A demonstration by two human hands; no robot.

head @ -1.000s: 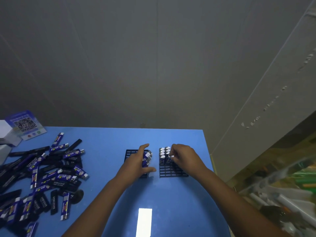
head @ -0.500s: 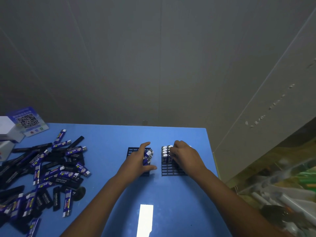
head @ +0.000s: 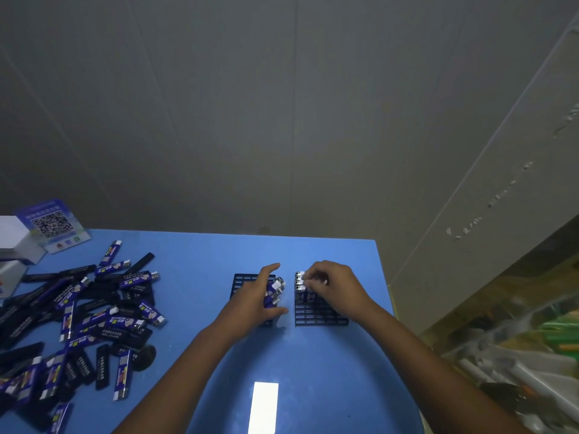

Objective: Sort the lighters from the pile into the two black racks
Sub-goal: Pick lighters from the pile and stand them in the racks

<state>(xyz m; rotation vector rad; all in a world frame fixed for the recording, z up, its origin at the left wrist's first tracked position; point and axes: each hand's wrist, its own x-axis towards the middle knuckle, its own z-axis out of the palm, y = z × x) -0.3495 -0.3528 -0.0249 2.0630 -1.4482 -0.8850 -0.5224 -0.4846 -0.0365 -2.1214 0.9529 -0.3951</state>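
Two black grid racks stand side by side on the blue table. My left hand rests over the left rack and holds a bunch of blue lighters between thumb and fingers. My right hand hovers over the far end of the right rack, fingers curled and pinching a lighter at the slots. Several lighters stand upright in that rack's far-left corner, metal tops up. A big pile of blue and black lighters lies at the left of the table.
A QR-code card and a white box stand at the table's far left corner. The table's right edge runs just beside the right rack. Clutter fills a bin to the right, below the table. A grey wall stands behind.
Both hands stay over the racks. My right hand has shifted slightly toward the far end of the right rack. The camera tilted a little.
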